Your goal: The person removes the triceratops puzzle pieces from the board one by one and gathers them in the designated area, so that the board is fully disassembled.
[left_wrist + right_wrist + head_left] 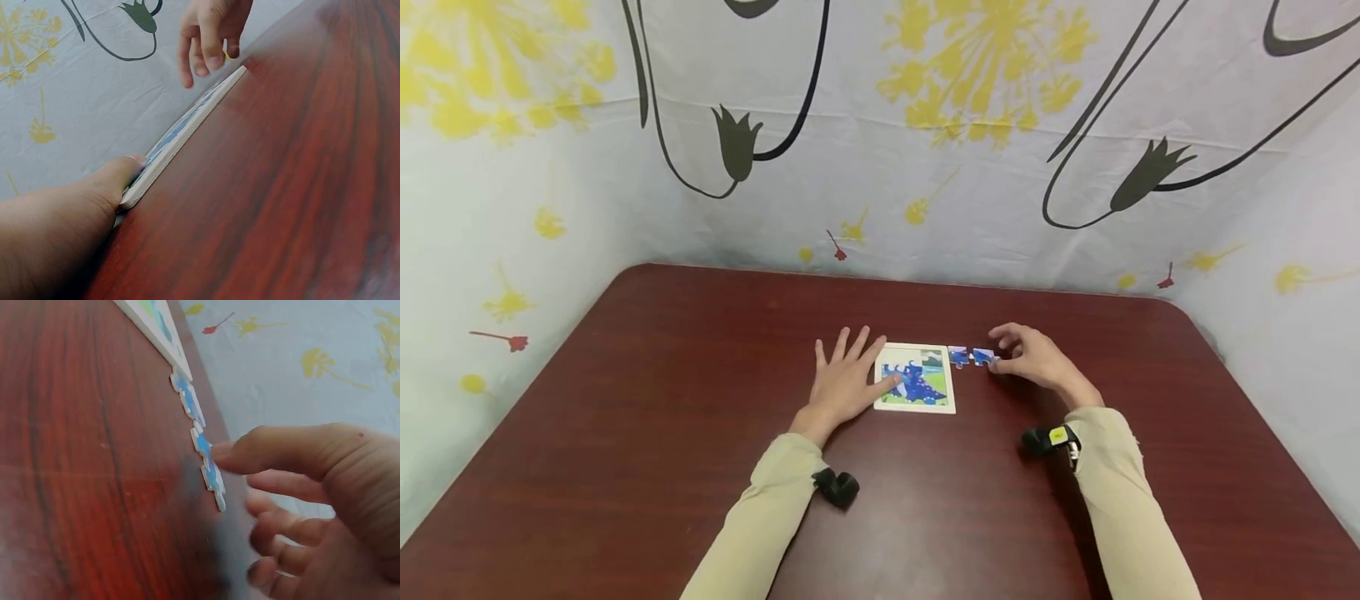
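Note:
A square jigsaw puzzle tray point(917, 408) with a white border lies on the table, a blue dinosaur picture partly filling it; its upper left shows pale bare board. My left hand point(842, 385) rests at the tray's left side, fingers spread straight, and its thumb point(128, 169) lies over the border onto the picture. Just right of the tray is one blue jigsaw piece point(958, 356), and a second jigsaw piece point(982, 356) lies beside it. My right hand point(1036, 358) hovers at this second piece with fingers loosely bent and apart. Its thumb tip is at the piece; contact is unclear.
The dark red wooden table point(625, 433) extends around the tray on all sides. Behind it hangs a pale cloth point(865, 183) with yellow and dark flower prints. A small dark camera point(838, 487) is strapped to the left wrist, another point(1037, 442) to the right.

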Demonstrator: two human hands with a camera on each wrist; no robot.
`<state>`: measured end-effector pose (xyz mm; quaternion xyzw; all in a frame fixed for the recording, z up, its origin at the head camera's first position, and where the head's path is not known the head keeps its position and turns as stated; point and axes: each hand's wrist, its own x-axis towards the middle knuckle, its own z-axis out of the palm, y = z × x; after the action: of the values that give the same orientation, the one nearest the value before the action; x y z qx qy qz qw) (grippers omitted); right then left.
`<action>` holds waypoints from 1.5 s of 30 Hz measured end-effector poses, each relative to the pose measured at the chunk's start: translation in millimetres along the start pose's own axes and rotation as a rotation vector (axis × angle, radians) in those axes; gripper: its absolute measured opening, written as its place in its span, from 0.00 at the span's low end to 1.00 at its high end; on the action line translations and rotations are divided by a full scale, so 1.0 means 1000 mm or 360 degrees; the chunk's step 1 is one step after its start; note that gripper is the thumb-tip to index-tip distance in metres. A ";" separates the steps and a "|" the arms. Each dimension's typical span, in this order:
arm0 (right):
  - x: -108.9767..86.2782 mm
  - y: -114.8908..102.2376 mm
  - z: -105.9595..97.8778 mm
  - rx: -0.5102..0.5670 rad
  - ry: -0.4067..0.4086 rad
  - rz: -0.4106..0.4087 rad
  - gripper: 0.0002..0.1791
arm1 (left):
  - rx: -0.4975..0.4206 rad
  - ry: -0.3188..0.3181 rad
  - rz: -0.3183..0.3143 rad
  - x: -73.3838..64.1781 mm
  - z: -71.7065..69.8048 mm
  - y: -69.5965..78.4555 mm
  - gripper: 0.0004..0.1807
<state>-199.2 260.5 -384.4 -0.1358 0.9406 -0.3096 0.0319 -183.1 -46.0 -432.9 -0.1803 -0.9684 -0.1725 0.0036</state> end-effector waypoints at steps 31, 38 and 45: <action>0.029 -0.070 0.050 -0.0246 -0.0158 -0.0275 0.09 | 0.0007 -0.0035 -0.0006 0.006 -0.006 -0.002 0.43; 0.028 -0.072 0.047 -0.0312 -0.0133 -0.0301 0.08 | -0.0005 -0.0041 -0.0011 0.008 -0.005 -0.003 0.43; 0.025 -0.069 0.047 -0.0349 -0.0083 -0.0414 0.15 | -0.0041 -0.0009 -0.0019 0.005 -0.001 -0.001 0.43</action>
<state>-200.7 173.3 -380.9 -0.2671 0.9420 -0.2030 0.0009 -188.3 -45.8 -432.3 -0.1749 -0.9672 -0.1844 -0.0023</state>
